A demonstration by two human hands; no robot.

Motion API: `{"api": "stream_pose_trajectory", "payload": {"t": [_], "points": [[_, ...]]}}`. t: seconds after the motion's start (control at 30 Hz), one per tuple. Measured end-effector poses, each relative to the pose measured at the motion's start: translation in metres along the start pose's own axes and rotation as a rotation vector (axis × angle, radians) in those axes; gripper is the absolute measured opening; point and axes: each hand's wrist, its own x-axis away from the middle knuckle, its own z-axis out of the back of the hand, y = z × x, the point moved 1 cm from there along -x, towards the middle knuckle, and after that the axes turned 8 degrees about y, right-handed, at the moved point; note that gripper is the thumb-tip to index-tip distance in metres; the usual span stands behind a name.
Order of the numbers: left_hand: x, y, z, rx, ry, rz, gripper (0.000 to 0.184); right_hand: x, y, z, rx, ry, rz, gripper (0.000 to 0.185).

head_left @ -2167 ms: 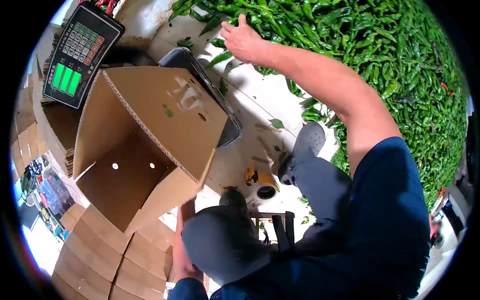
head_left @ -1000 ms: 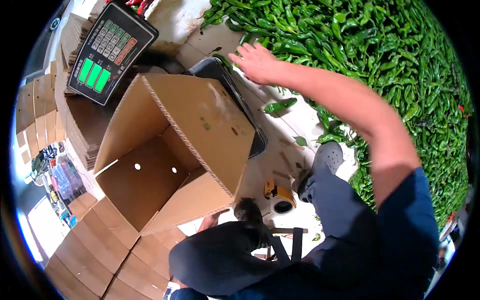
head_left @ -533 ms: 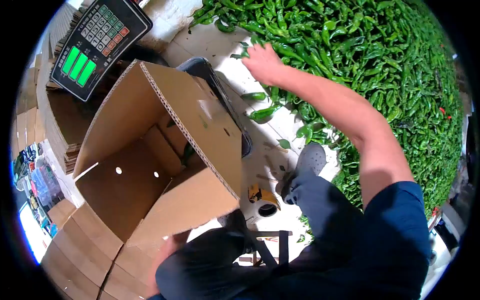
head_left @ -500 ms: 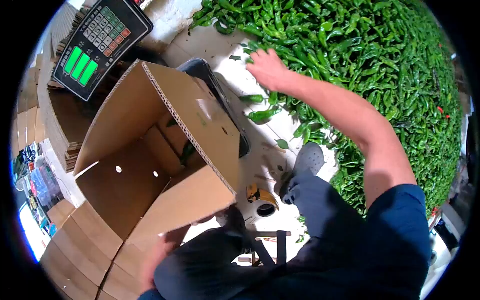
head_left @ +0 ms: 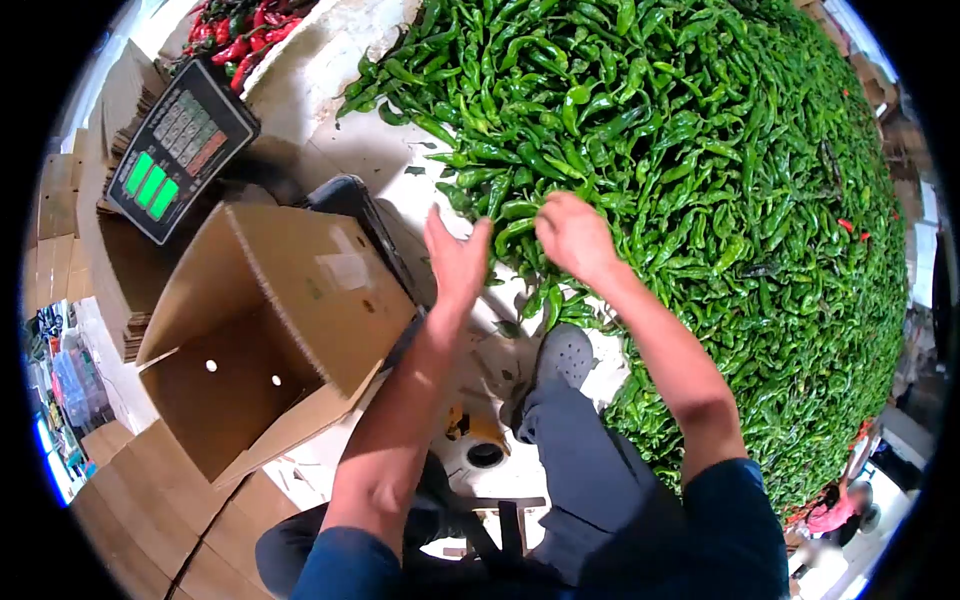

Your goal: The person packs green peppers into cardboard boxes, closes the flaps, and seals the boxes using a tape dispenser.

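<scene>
Both of my hands are at the near left edge of a large heap of green peppers (head_left: pixel 700 200). My left hand (head_left: pixel 458 255) has its thumb and fingers spread, with nothing in it, beside the outermost peppers. To its right, my right hand (head_left: pixel 575 235) reaches over the heap with bent fingers; whether it grips a pepper is hidden. An open cardboard box (head_left: pixel 335 290) stands tilted at the left on a dark scale platform (head_left: pixel 350 195), its mouth facing me. Little of its inside shows beyond the brown walls.
A scale display (head_left: pixel 180 145) with green digits stands at the upper left, near red peppers (head_left: pixel 245 40). Flattened cardboard (head_left: pixel 150 500) lies lower left. A tape roll (head_left: pixel 485 453) is on the floor by my feet. Another person (head_left: pixel 835 512) is far off at the lower right.
My left hand has come up from beside my knee and the box to the peppers. My right hand has moved right and down over the heap. The view has shifted, showing more red peppers.
</scene>
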Motion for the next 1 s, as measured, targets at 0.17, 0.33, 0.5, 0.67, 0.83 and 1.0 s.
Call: {"api": "stream_pose_trajectory", "payload": {"t": [0.17,0.33,0.5,0.67,0.83,1.0], "points": [[-0.063,-0.010,-0.053,0.113,0.109,0.199,0.104,-0.079,0.053,0.057,0.246,0.249,-0.143,0.090],[-0.121,0.011,-0.092,0.217,-0.007,0.072,0.101,-0.155,0.080,0.027,0.286,-0.173,-0.430,0.124],[-0.152,0.043,-0.096,0.110,-0.173,0.245,0.101,-0.128,0.056,0.025,0.288,-0.247,-0.270,0.108],[-0.157,0.031,-0.094,0.138,-0.254,0.143,0.090,-0.132,0.071,0.016,0.181,-0.191,-0.363,0.130],[-0.128,0.015,-0.098,0.338,-0.352,0.149,0.080,-0.139,0.080,0.017,0.022,-0.340,-0.319,0.132],[-0.045,0.011,-0.085,0.499,-0.391,0.231,0.071,-0.075,0.061,0.043,-0.210,-0.431,-0.243,0.122]]}}
